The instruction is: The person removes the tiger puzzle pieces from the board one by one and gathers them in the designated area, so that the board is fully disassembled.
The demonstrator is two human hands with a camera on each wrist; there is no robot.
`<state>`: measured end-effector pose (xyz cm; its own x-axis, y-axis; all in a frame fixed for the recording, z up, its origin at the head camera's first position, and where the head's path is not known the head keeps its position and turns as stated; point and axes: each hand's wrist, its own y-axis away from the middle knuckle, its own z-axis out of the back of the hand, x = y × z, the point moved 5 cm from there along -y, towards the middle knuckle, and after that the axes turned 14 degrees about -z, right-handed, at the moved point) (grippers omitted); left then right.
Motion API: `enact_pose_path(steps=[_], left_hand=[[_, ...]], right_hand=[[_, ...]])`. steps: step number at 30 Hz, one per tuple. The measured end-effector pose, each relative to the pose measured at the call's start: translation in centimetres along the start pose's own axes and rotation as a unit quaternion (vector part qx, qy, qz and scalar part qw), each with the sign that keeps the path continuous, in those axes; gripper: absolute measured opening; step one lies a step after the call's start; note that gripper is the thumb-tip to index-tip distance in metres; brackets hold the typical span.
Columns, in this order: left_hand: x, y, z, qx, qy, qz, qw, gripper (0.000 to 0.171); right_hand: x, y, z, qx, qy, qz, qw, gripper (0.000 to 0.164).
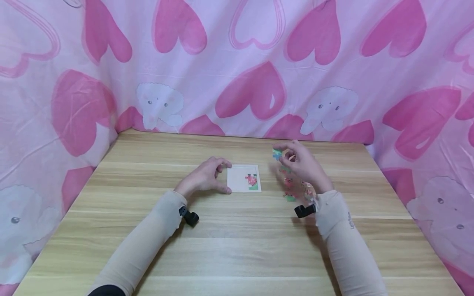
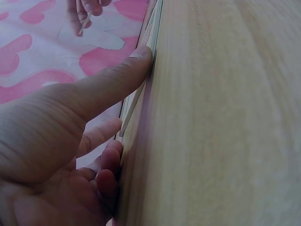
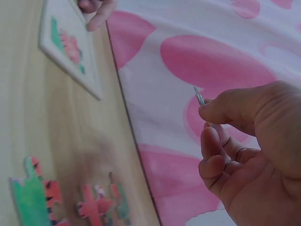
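Note:
A white square puzzle tray (image 1: 236, 179) lies flat on the table. Red and green puzzle pieces (image 1: 253, 181) sit joined at its lower right. My left hand (image 1: 203, 176) holds the tray's left side, thumb at the near corner and index finger at the far one. To the right of the tray and above the table, my right hand (image 1: 304, 164) pinches a blue and green puzzle piece (image 1: 277, 154) between thumb and finger. In the right wrist view that piece (image 3: 198, 95) shows edge-on. Several loose puzzle pieces (image 1: 290, 197) lie beneath the right hand, some partly hidden by it.
The wooden table (image 1: 229, 242) reaches back to a pink curtain (image 1: 207, 74) with hearts, which also hangs along both sides. Black wrist cameras (image 1: 190, 216) are strapped to both forearms, close above the tabletop.

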<state>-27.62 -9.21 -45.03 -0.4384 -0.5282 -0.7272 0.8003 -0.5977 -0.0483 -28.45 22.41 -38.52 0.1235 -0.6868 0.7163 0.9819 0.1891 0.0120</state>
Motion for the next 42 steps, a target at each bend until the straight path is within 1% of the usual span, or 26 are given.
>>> enact_pose_path(steps=[7, 13, 17, 22, 30, 35, 42], left_hand=[[-0.1, 0.0, 0.1, -0.001, -0.003, -0.003, 1.0000, 0.090], [-0.2, -0.2, 0.2, -0.003, -0.002, -0.001, 1.0000, 0.090], [-0.2, -0.3, 0.1, -0.001, -0.003, 0.000, 1.0000, 0.089], [-0.4, -0.2, 0.1, 0.003, -0.003, -0.001, 1.0000, 0.090], [-0.3, -0.1, 0.0, 0.001, 0.002, -0.005, 1.0000, 0.091], [-0.2, 0.0, 0.0, 0.002, 0.004, -0.002, 1.0000, 0.091], [-0.1, 0.0, 0.1, 0.003, -0.006, -0.013, 0.9999, 0.090]], right_hand=[[-1.0, -0.4, -1.2, 0.021, 0.006, -0.011, 1.000, 0.038], [-1.7, -0.7, -2.4, 0.041, 0.016, -0.037, 0.998, 0.038], [-2.4, -0.8, -3.2, 0.056, 0.012, -0.053, 0.997, 0.038], [-3.0, -1.0, -3.9, 0.051, 0.032, -0.042, 0.997, 0.038], [-2.9, -1.1, -4.7, 0.055, 0.075, -0.037, 0.995, 0.036], [-3.0, -1.2, -5.0, 0.057, 0.082, -0.043, 0.994, 0.036], [-3.1, -1.4, -5.2, 0.054, 0.090, -0.037, 0.994, 0.035]])
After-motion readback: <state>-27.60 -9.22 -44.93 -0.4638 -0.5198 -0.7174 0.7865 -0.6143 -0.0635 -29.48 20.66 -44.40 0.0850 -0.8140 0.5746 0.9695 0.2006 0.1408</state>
